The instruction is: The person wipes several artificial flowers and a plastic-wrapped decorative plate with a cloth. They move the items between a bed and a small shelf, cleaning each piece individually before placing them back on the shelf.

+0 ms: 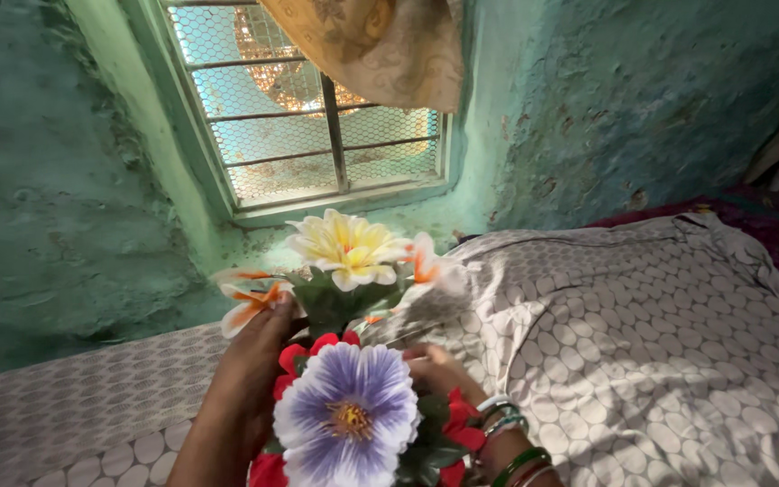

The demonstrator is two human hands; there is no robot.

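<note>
While both hands close around the artificial flower bunch (349, 361), the left hand (250, 379) grips its left side and the right hand (439, 372) its right, stems pointing upward toward the window (317, 108), above the patterned bedsheet (642, 343).

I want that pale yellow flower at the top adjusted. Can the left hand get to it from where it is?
Probably yes: the left hand already rests against the bunch just below the yellow flower, with only leaves between them.

Flower bunch (344, 361) sits between both hands: left hand (245, 379) on its left, right hand (444, 372) on its right. Bed (660, 343) beneath, window (317, 108) behind, wall corner at bed's far edge.
</note>
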